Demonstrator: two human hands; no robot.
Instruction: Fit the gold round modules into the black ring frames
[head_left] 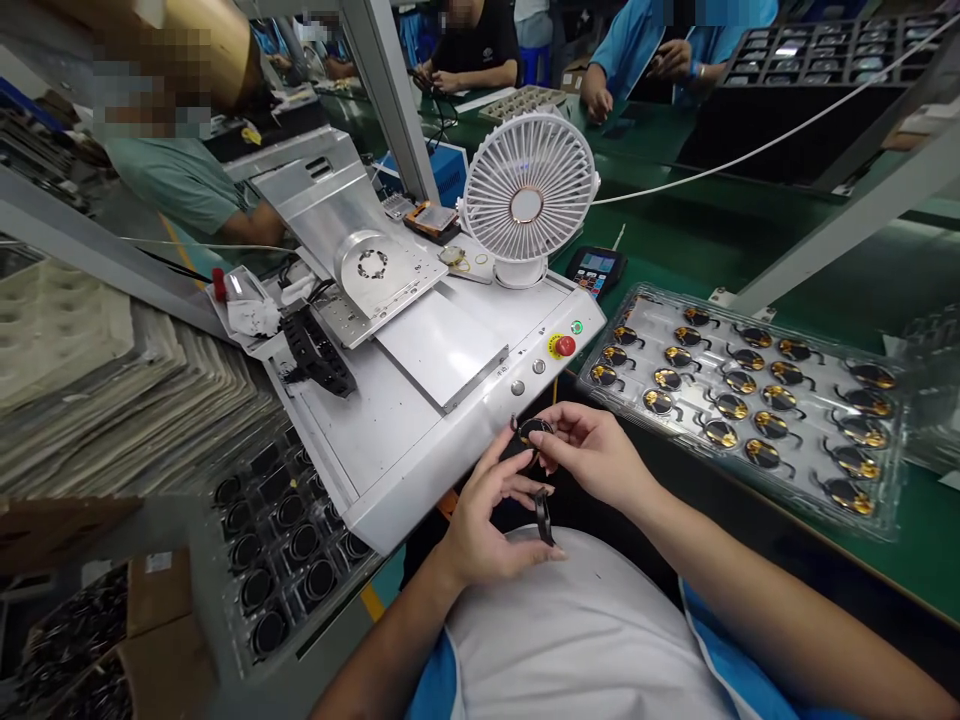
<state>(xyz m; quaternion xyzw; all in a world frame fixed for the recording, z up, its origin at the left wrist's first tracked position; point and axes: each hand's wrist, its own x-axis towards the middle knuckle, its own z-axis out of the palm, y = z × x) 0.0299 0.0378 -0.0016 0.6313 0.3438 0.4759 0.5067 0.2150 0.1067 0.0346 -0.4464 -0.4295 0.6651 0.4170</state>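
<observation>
My left hand (491,520) is closed in a pinch on a small black ring-shaped part (543,517), held on edge just above my lap. My right hand (589,450) pinches another small round black part (534,432) right beside it, in front of the white machine's (420,420) front edge. Both hands meet close together below the machine's buttons. A clear tray (885,500) of several round gold-and-black parts lies to the right of my right hand. Another clear tray (225,610) with several black rings sits to the left of my left hand.
A white desk fan (529,195) stands on the machine's back. A red stop button (565,346) sits near the front corner. Stacked empty trays (112,400) lie far left. Other people work across the green table (675,240). A small black handheld device (596,270) lies behind the machine.
</observation>
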